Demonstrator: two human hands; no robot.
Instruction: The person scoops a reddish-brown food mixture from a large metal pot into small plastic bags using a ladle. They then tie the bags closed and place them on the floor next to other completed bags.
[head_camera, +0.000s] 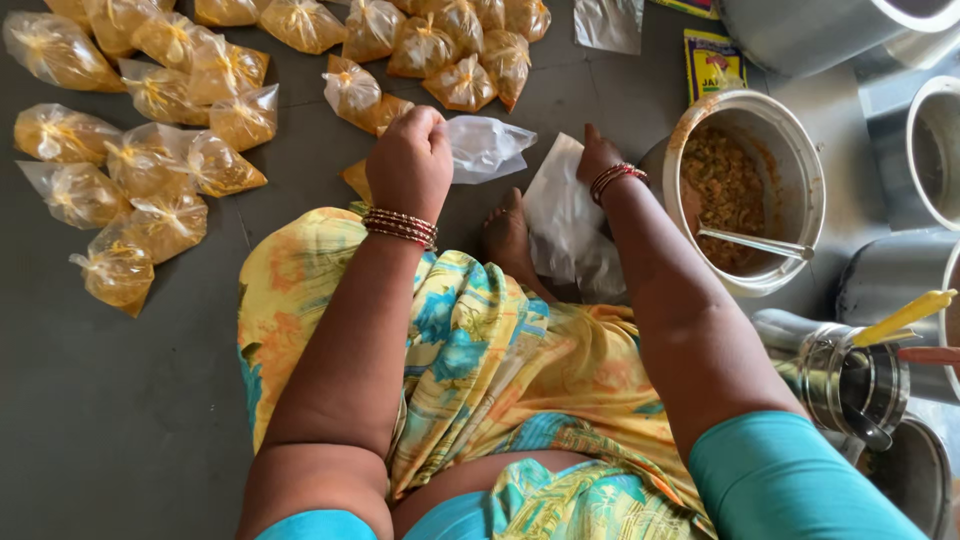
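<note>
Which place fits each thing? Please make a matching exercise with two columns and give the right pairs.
1. left hand
2. right hand
3. steel pot
4. tied yellow packets

a. on the stack of white bags
b. spread on the floor, upper left
c. gripping a clear plastic bag
d. right side, ladle inside

Pairs: 1-c, 2-a, 3-d, 4-b

Tied clear plastic pouches of yellow-orange food (150, 150) lie scattered on the dark grey floor (120, 420). A round steel pot of brown curry (745, 190) holds a steel ladle (755, 243); a small yellow packet (712, 60) lies behind it.
</note>
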